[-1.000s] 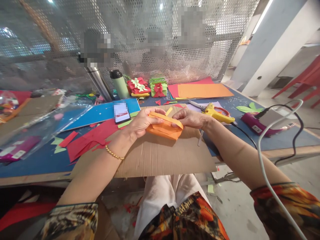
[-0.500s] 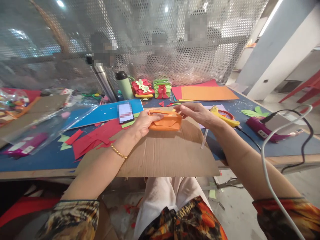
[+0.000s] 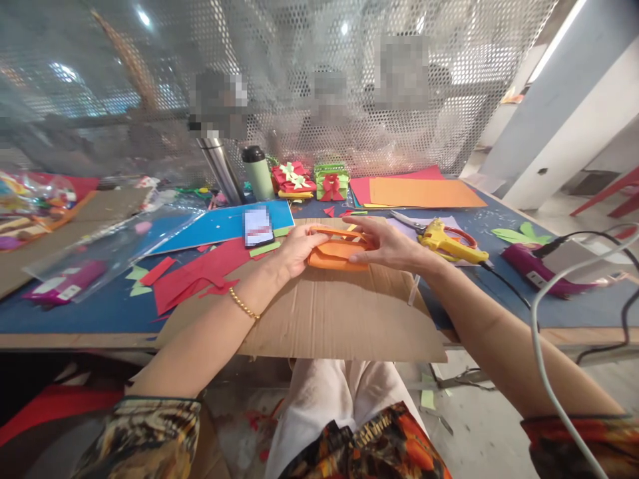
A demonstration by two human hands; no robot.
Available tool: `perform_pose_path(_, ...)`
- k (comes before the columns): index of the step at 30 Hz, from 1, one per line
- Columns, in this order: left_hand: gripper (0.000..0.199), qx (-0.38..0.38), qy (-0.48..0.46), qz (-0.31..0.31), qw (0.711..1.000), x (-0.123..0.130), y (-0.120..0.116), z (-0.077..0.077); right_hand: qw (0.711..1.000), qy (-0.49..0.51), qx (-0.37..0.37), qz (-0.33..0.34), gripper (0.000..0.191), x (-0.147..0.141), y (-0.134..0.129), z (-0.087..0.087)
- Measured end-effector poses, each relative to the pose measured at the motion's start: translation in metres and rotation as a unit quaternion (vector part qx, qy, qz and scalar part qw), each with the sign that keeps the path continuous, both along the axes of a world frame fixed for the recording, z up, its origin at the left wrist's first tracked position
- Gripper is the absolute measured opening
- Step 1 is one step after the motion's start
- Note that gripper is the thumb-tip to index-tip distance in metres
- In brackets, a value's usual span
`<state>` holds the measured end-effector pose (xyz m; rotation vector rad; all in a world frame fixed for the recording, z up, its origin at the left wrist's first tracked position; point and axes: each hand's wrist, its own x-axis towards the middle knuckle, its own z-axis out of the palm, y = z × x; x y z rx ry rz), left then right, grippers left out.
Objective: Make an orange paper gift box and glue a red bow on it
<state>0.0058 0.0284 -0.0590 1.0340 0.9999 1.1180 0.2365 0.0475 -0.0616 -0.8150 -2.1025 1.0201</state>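
Left hand [image 3: 295, 253]: The person's grip pinches the left end of the orange paper box, thumb pressed over its upper edge; a gold bead bracelet [image 3: 244, 306] circles the wrist.
Right hand [image 3: 392, 245]: Thumb at the front, fingers arched over the far side — the grip is spread about the box's right end, and how firmly it presses cannot be told.
Orange paper box [image 3: 333, 251]: Between the two hands, over the far part of the cardboard sheet [image 3: 319, 319]; whether it touches the sheet is unclear.
Phone [image 3: 258, 229]: Just beyond the left hand, screen lit, beside a blue board [image 3: 202, 227].
Red paper [image 3: 200, 269]: Cut pieces to the left, partly by the cardboard.
Glue gun [image 3: 452, 245]: Yellow, lying to the right of the right hand, with scissors [image 3: 402, 219] just beside it and a clear stick [image 3: 414, 291] nearer the person.
Back of the table [image 3: 114, 319]: A steel flask [image 3: 223, 171], a pale green bottle [image 3: 258, 176], a red paper piece with pale bows [image 3: 294, 178] and a green paper box [image 3: 324, 174] with a red bow stand in a row — orange sheets [image 3: 429, 191] lie to their right.
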Motion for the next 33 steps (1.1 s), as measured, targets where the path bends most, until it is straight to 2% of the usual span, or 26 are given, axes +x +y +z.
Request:
perform_pose_path(4, 0.017, -0.004, -0.013, -0.012, 1.000, 0.002, -0.001, 0.000, 1.000, -0.016, 0.020, 0.004, 0.076, -0.002, 0.000, 0.001)
perform_pose_path(8, 0.017, 0.000, -0.032, -0.072, 0.997, 0.002, -0.004, 0.008, 0.998, 0.017, 0.013, 0.052, 0.063, -0.003, 0.001, 0.005)
perform_pose_path(10, 0.027, 0.013, -0.035, -0.101, 0.994, 0.002, -0.006, 0.013, 0.997, 0.045, -0.014, 0.062, 0.062, -0.003, 0.000, 0.007)
perform_pose_path(13, 0.046, 0.044, -0.046, -0.110, 0.992, 0.001, -0.010, 0.018, 0.996, 0.062, -0.057, 0.033, 0.062, -0.001, -0.001, 0.008)
perform_pose_path(18, 0.059, 0.085, -0.035, -0.064, 0.994, -0.001, -0.006, 0.009, 0.991, 0.096, -0.093, -0.006, 0.057, 0.000, 0.001, 0.005)
perform_pose_path(22, 0.054, 0.132, 0.029, -0.022, 0.991, -0.003, 0.001, -0.002, 0.984, 0.127, -0.122, -0.022, 0.057, -0.002, 0.005, 0.001)
perform_pose_path(25, 0.051, 0.156, 0.072, 0.000, 0.985, -0.003, 0.003, -0.005, 0.973, 0.151, -0.171, -0.030, 0.058, -0.003, 0.008, -0.002)
perform_pose_path(30, 0.080, 0.172, 0.124, 0.066, 0.975, 0.000, 0.002, -0.008, 0.958, 0.178, -0.225, -0.030, 0.059, -0.006, 0.008, -0.004)
perform_pose_path(33, 0.078, 0.199, 0.133, 0.080, 0.968, 0.001, 0.003, -0.010, 0.955, 0.183, -0.230, -0.042, 0.057, -0.009, 0.007, -0.005)
